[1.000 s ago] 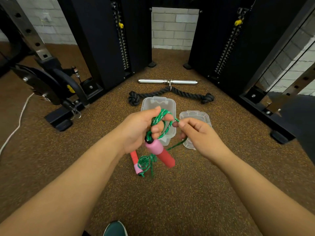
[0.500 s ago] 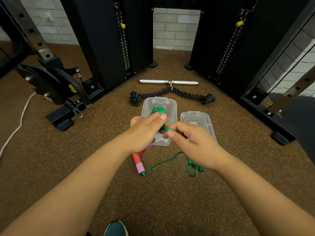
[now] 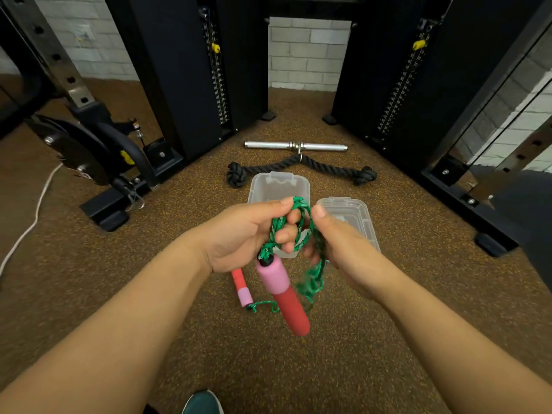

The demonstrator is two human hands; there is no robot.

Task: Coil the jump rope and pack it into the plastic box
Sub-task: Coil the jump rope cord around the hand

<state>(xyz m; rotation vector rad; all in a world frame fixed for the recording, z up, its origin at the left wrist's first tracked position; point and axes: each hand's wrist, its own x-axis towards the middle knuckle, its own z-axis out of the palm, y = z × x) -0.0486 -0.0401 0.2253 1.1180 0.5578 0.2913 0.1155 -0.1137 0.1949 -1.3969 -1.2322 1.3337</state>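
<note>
— Where's the rope right now?

— Up in front of me. My left hand (image 3: 248, 234) has its grip closed around several green loops of the jump rope (image 3: 294, 222), wound over the fingers. One handle (image 3: 282, 294), pink at the top and red below, hangs from that bundle. The other handle (image 3: 242, 286) lies on the floor (image 3: 119, 294) under my left wrist, with a loose tail of cord trailing off it.

— And the right?

— My right hand (image 3: 343, 249) grips a strand beside the coil, thumb up against it; slack cord dangles in a tangle beneath it.

— The box?

— The plastic box (image 3: 279, 186) sits open on the floor just past my hands, its lid (image 3: 352, 213) beside it on the right. Nothing of the rope is in it.

— What worries you?

— The dangling slack, I'd say. If I wrap it as it hangs, it could knot rather than lie in clean loops. The hanging handle is heavy enough, I'd guess, to tug loops off my fingers if the left grip loosens. And the floor handle could snag as the cord shortens, jerking the coil. A fat, untidy bundle may not fit the box.
</note>
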